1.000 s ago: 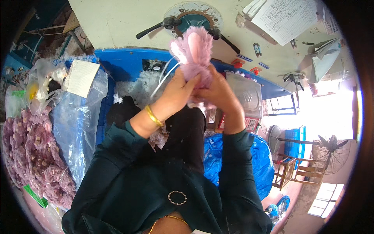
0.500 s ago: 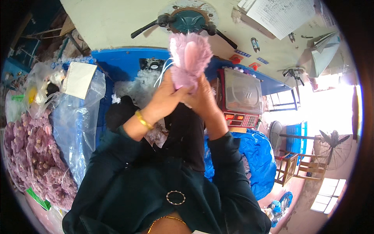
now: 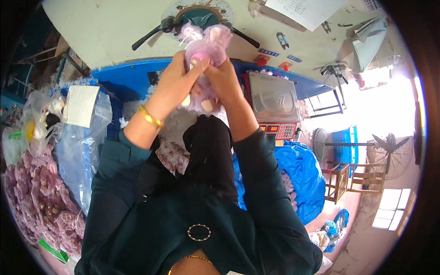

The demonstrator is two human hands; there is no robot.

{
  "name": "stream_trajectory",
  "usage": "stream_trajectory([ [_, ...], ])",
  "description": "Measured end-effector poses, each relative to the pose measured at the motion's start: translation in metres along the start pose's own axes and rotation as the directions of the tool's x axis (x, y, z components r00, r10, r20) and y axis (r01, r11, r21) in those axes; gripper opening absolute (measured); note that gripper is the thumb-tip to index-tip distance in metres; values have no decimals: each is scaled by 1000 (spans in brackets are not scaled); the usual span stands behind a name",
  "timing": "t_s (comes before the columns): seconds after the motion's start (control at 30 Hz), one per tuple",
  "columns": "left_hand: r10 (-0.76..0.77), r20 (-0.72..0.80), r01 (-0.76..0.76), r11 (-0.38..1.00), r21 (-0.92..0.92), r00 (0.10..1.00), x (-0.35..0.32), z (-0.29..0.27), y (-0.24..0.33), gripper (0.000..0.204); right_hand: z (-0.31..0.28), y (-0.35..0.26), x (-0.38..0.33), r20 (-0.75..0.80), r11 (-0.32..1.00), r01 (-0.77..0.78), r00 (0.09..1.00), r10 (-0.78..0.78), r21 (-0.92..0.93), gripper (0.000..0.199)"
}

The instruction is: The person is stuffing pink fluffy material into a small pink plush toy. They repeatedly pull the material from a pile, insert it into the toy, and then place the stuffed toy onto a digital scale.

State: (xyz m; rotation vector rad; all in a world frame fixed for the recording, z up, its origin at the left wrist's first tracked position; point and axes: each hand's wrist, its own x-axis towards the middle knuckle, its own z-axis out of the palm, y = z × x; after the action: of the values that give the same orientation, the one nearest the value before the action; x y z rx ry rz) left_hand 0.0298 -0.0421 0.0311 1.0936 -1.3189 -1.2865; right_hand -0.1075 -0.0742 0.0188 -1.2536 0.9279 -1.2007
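A fluffy pink-purple plush toy [image 3: 206, 48] is held up between both my hands, in front of the machine. Its two ears stick up at the top, and small pale patches show on its lower part. My left hand [image 3: 173, 79] wraps round its left side, with the thumb pressed on a bright pink spot in the middle. Around its right side closes my right hand [image 3: 223, 81]. Just beyond the ears is a dark green round fitting [image 3: 198, 17] with a black lever on either side.
White stuffing fluff [image 3: 176, 126] lies below my hands. A weighing scale [image 3: 275, 98] with red display stands to the right, above a blue bag [image 3: 298, 174]. At left are clear plastic bags [image 3: 80, 151] and a heap of purple plush pieces [image 3: 41, 197]. Papers [image 3: 302, 11] and snips [image 3: 282, 41] lie on the machine top.
The plush has come down slightly toward me and turned, so its ears now spread apart and its lower part shows. My hands have shifted left in view and lower along it.
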Motion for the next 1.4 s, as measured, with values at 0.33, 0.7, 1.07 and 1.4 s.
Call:
stream_trajectory([
  [0.33,-21,100,28,997,-66,995,-101,14,-12,55,-12,8,-104,25,964,9,1000,-3,-264,75],
  [0.7,-266,137,267,964,4,954,-136,-34,-71,26,-315,45,-52,-633,493,-723,679,373,-484,93],
  [1.07,-432,89,434,901,-5,898,-158,-47,-97,28,-403,29,-104,-841,627,-714,514,170,-310,91],
  [1.4,-386,197,390,921,19,901,-159,-10,-83,23,-234,73,-28,-470,354,-575,813,342,-737,57],
])
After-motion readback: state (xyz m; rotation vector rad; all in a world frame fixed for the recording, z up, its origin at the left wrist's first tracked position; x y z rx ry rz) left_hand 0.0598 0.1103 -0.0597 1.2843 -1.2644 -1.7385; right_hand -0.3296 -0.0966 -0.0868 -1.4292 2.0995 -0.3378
